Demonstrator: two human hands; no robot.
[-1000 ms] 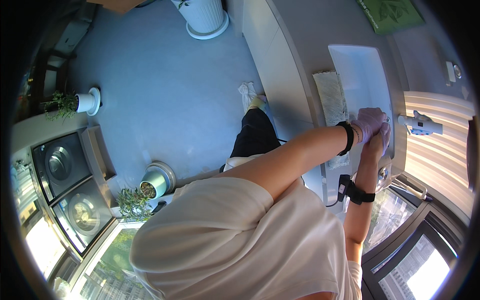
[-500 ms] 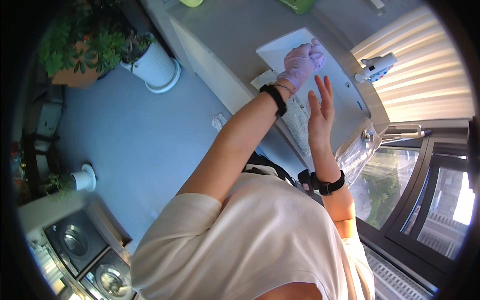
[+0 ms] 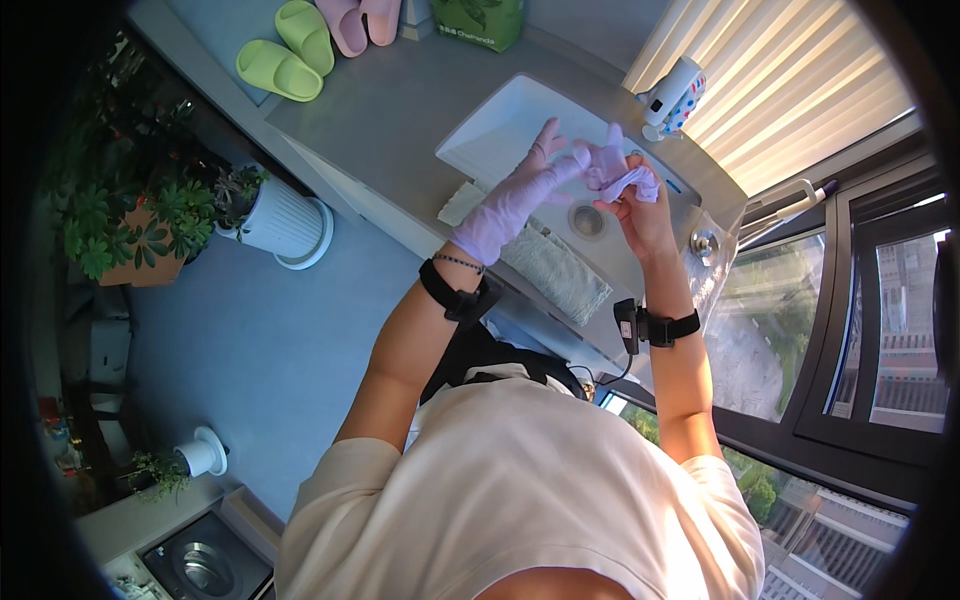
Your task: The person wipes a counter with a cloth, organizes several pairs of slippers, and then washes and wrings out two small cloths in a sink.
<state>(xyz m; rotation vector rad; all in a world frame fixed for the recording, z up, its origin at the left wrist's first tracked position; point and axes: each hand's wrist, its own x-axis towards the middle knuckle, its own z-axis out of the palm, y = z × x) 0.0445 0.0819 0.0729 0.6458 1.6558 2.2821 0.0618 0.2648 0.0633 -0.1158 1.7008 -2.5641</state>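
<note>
My left hand (image 3: 518,200) wears a thin purple glove and reaches over the white sink (image 3: 480,125) with its fingers stretched apart. Bare, my right hand (image 3: 645,220) grips the bunched cuff of a second purple glove (image 3: 606,172). The limp fingers of that glove point up and to the left. Its edge meets the fingertips of my left hand, and whether they press on it is hard to see. Below both hands lies the sink's round drain (image 3: 588,222). Along the sink's near edge rests a pale grey cloth (image 3: 555,270), partly behind my left wrist.
Green slippers (image 3: 283,68), pink slippers (image 3: 345,25) and a green bag (image 3: 480,22) stand on the grey counter (image 3: 375,110). A white device (image 3: 675,95) sits behind the sink, beside the blinds. Right of it are a window (image 3: 760,330) and clear plastic sheeting (image 3: 708,275). Potted plants (image 3: 275,220) stand left.
My left hand has come back toward me and its closed fingers have spread. My right hand, open before, now holds the second glove's cuff. The view has shifted, bringing the slippers into sight.
</note>
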